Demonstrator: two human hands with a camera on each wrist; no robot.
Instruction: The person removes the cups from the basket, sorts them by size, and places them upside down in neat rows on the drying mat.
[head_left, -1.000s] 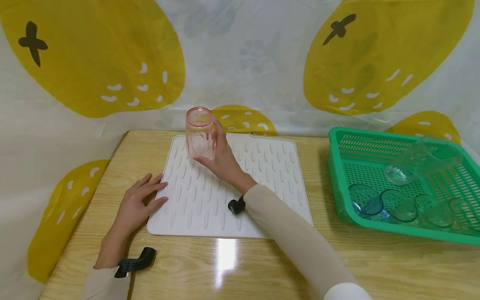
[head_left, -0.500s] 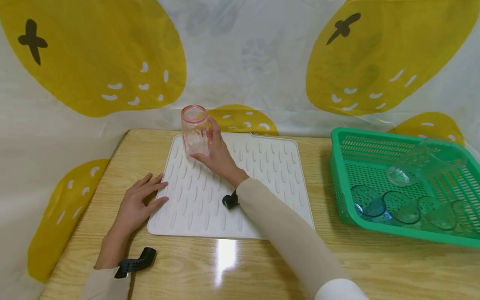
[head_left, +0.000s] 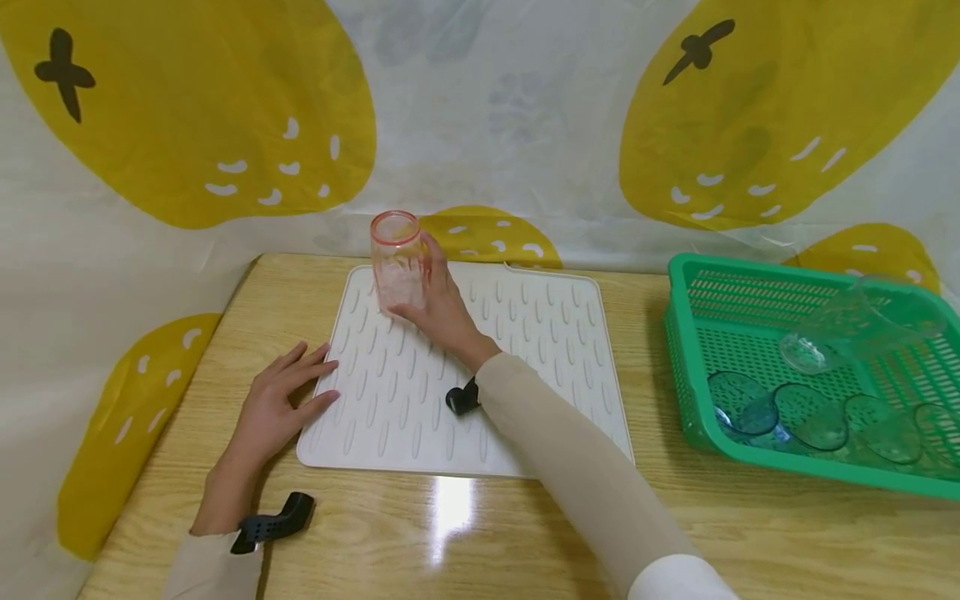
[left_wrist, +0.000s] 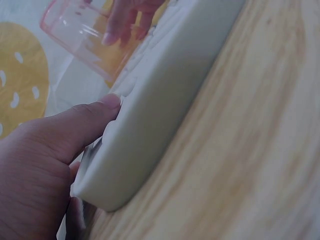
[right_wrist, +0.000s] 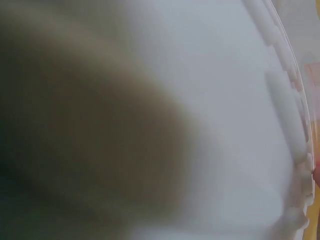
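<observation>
My right hand [head_left: 444, 310] grips a pink see-through glass [head_left: 392, 265] from its right side, thumb toward the front. The glass stands upright at the back left part of a white ridged drying mat [head_left: 420, 400], rim up. Whether its base fully touches the mat is hard to tell. My left hand [head_left: 273, 408] rests at the mat's left edge, its fingers spread. In the left wrist view its thumb lies on the mat's rim, and the pink glass [left_wrist: 85, 37] tilts with the camera. A dark blur covers much of the right wrist view.
To the right stands a green plastic basket [head_left: 678, 367]. A clear glass [head_left: 840, 337] lies in it, with several bluish and clear glasses [head_left: 810, 421] along its front wall. Wooden table [head_left: 360, 533] lies under everything, and a lemon-printed sheet [head_left: 495, 133] hangs behind.
The right hand and pink glass have shifted slightly left over the mat and then a touch back right. The left hand stays where it was. The head view has drifted a little.
</observation>
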